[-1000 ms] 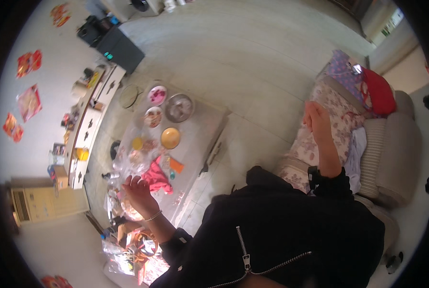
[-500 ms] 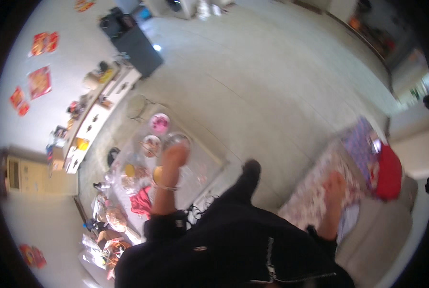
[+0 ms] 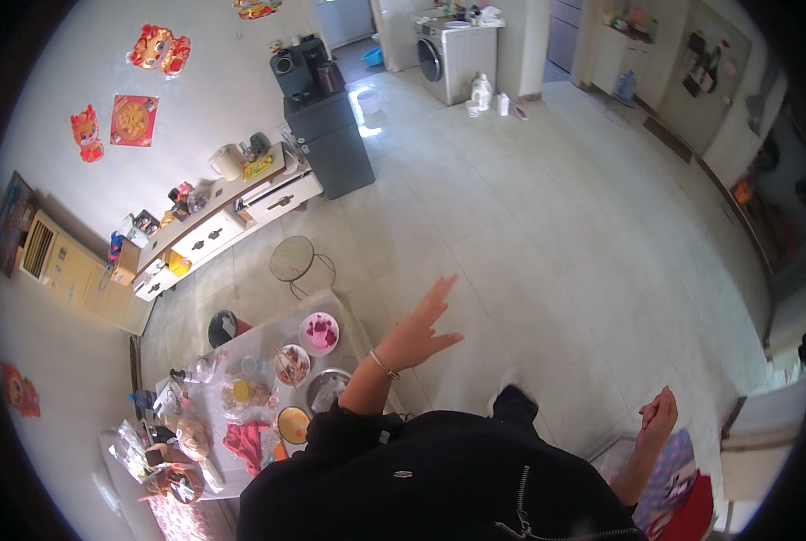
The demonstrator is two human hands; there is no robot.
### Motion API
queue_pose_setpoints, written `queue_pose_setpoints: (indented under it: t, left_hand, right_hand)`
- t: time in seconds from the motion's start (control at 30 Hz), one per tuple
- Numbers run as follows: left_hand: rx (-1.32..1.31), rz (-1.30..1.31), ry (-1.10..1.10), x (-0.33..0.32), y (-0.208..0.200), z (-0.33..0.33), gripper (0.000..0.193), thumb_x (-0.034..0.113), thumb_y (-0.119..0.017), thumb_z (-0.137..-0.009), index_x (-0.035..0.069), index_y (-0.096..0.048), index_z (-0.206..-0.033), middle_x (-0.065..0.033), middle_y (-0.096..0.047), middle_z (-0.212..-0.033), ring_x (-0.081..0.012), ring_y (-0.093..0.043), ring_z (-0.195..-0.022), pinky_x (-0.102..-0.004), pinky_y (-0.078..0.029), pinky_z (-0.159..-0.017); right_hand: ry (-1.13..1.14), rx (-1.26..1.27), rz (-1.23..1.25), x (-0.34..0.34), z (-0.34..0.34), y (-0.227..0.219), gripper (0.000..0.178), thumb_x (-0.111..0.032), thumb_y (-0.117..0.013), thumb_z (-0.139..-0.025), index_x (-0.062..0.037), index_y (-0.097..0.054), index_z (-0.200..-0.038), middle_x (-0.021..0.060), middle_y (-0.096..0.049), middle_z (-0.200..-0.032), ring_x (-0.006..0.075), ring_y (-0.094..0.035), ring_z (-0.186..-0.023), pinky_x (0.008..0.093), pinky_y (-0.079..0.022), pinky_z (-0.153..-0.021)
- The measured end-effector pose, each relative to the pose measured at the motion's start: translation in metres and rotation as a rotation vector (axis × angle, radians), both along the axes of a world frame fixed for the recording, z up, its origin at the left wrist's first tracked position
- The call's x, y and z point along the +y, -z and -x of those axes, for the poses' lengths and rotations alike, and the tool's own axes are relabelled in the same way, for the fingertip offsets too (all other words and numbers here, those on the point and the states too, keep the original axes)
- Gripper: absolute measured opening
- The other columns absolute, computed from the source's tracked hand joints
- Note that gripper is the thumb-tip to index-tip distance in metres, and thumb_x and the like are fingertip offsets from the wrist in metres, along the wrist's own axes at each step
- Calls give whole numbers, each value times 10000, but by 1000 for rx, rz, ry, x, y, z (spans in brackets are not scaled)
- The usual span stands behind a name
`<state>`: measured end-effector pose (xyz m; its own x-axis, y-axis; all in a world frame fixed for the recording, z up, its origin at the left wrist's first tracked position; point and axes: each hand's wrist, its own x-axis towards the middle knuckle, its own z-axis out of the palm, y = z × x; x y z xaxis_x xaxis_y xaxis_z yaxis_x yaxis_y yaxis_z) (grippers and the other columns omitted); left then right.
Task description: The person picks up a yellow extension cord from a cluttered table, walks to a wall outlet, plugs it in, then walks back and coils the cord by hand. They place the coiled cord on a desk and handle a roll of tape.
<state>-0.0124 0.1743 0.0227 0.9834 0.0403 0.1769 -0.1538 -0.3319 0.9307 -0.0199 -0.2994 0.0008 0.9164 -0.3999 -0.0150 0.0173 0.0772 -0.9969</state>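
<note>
My left hand, with a bracelet at its wrist, is held out past the corner of the low table. Its fingers are spread and nothing is in them. Closest to it on the table stand a bowl of pink pieces and a metal bowl with a pale bag inside. A bowl with chopsticks and a bowl of yellow food are beside these. My right hand hangs low at my right side, fingers loosely curled together, with no object showing in it.
A round stool stands beyond the table, with a dark bin to its left. Along the left wall run a low cabinet and a dark drinks stand. A washing machine stands far ahead; a red cloth item lies lower right.
My body and view have shifted forward and turned. My left hand has gone from above the table's bowls to beyond its corner; my right hand has left the patterned seat area.
</note>
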Motion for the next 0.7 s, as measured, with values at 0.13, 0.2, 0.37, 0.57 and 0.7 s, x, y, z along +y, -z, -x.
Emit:
queue_pose_setpoints:
  t: [0.13, 0.2, 0.37, 0.57, 0.7]
  left_hand:
    - [43, -166, -10, 24, 13, -62, 473, 200, -616, -892, 41, -481, -1316, -123, -639, -1158, -247, -574, -1118, -320, -424, -966]
    - [104, 4, -54, 44, 10, -96, 355, 191, -595, -905, 17, -564, -1213, -118, -663, -1091, -223, -600, -1057, -300, -441, -931]
    - [227, 74, -400, 104, -21, -149, 206, 125, -575, -913, -22, -661, -1030, -101, -699, -929, -150, -641, -873, -263, -472, -831]
    - [137, 403, -843, 171, -10, -168, 103, 44, -608, -882, -41, -642, -929, -113, -681, -846, -153, -644, -766, -257, -483, -768]
    - [63, 506, -975, 240, 14, -201, 61, 45, -659, -850, -9, -630, -849, -73, -668, -777, -127, -625, -726, -236, -488, -712]
  right_hand:
    - [-147, 20, 75, 25, -129, 13, 351, -250, -487, -973, -125, -420, -652, -48, -345, -513, 44, -270, -373, 224, -362, -477]
    - [-200, 19, 75, 43, -199, 18, 347, -252, -490, -970, -125, -423, -654, -48, -344, -520, 45, -272, -382, 224, -361, -476]
    - [-389, 58, 90, 144, -383, 11, 328, -270, -509, -957, -129, -434, -671, -50, -343, -514, 49, -286, -394, 221, -352, -464]
    - [-961, 47, 243, 333, -537, -11, 346, -263, -502, -964, -81, -469, -672, -19, -444, -582, 53, -388, -458, 215, -347, -422]
    - [-1197, -45, 147, 454, -589, -3, 312, -231, -484, -974, -35, -547, -739, 13, -533, -666, 87, -499, -592, 229, -427, -561]
